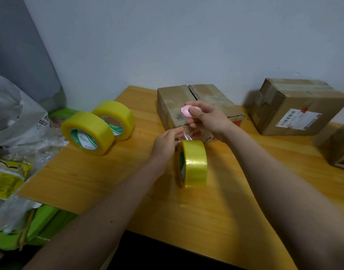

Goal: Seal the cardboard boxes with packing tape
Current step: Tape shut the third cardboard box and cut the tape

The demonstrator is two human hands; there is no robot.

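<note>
Two hands work above a wooden desk (108,178): the left hand (165,145) pinches clear tape (183,134) from a yellow roll (192,164), the right hand (208,118) grips a pink cutter (186,111) before an unsealed cardboard box (186,102).

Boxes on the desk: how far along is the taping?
Done: the right box seems to carry tape already, though it is blurred. In hand: the left hand pinches a clear strip pulled off the hanging roll; the right hand holds a pink cutter above it. Left: the middle box still shows an untaped seam. Two spare rolls wait.
</note>
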